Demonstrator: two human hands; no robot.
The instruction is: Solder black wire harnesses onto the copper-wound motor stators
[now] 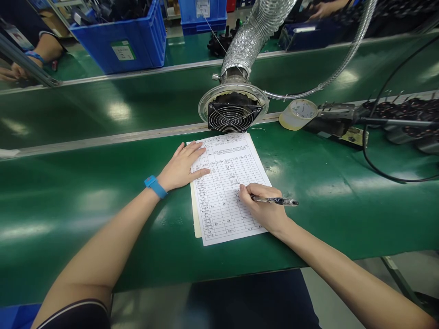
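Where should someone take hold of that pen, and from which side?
Probably best to pinch the rear end of the pen, coming from the right of the picture, above the forearm. The barrel is slim, and that end sticks out free past the right hand, whose fingers close around the front part over the paper.

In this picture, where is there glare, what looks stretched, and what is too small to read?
Head view: pale glare patches on the green table, bright glints on the silver duct; head view: the right forearm seems stretched toward the corner, probably lens distortion; head view: handwriting on the paper form is too small to read, though the right hand shows no obvious blur.
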